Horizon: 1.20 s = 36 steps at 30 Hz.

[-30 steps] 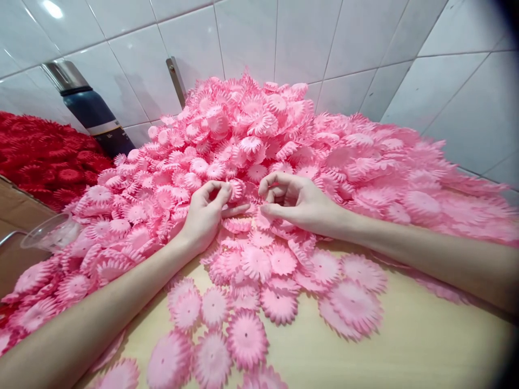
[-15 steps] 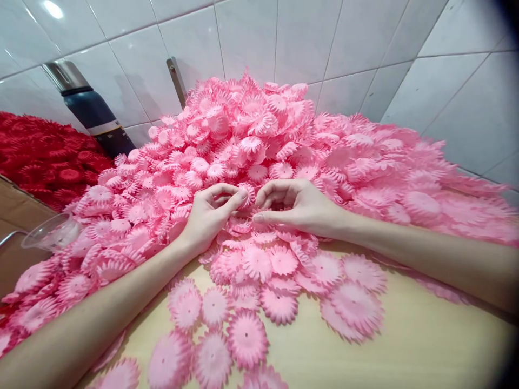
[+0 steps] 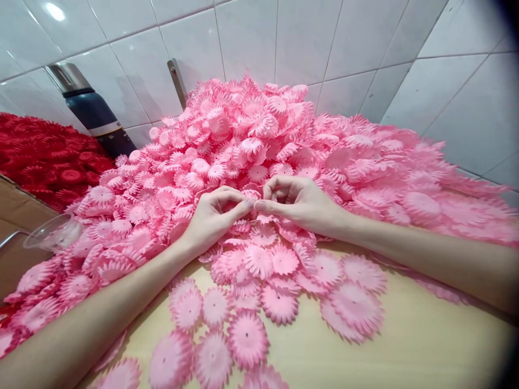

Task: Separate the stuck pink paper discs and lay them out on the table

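My left hand (image 3: 214, 216) is closed, thumb and forefinger pinching a small pink fringed flower disc (image 3: 252, 193) in front of the large pile. My right hand (image 3: 304, 208) meets it from the other side, its thumb tip almost against the left thumb and its fingers curled at the disc's edge. Most of that disc is hidden behind the fingers. Below the hands, loose pink discs with small centre holes, such as a darker pink disc (image 3: 247, 339), lie spread over the pale tabletop (image 3: 405, 346).
A high heap of pink discs (image 3: 251, 124) leans toward the tiled wall (image 3: 308, 38). To the left are a dark blue bottle (image 3: 95, 111), a pile of red discs (image 3: 48, 156), a clear plastic cup (image 3: 52, 232) and a cardboard box (image 3: 20, 210).
My hands have come together, the two thumb tips now almost touching at the pink disc. A gap stood between them before. The loose discs on the table look unchanged.
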Available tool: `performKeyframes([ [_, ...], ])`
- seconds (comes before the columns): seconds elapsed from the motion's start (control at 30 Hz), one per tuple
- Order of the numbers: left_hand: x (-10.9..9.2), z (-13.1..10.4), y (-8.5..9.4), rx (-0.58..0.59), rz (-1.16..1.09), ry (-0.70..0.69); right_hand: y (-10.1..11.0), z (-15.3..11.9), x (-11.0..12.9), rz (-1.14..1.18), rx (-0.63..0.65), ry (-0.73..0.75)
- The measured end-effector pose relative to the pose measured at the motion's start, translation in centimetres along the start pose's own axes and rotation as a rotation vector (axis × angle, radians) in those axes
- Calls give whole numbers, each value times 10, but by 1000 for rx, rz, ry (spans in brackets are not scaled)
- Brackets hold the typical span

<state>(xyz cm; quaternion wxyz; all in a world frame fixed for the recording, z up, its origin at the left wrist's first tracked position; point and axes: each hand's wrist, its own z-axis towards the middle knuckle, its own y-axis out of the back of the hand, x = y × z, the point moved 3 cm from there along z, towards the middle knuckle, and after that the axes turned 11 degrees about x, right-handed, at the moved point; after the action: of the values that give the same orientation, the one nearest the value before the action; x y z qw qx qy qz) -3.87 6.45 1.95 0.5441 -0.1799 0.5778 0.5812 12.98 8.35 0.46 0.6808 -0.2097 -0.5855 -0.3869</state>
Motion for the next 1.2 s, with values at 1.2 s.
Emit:
performKeyframes([
  [1.2, 4, -2, -1, -12, -92, -10, -1, 0, 5, -53, -11, -72],
])
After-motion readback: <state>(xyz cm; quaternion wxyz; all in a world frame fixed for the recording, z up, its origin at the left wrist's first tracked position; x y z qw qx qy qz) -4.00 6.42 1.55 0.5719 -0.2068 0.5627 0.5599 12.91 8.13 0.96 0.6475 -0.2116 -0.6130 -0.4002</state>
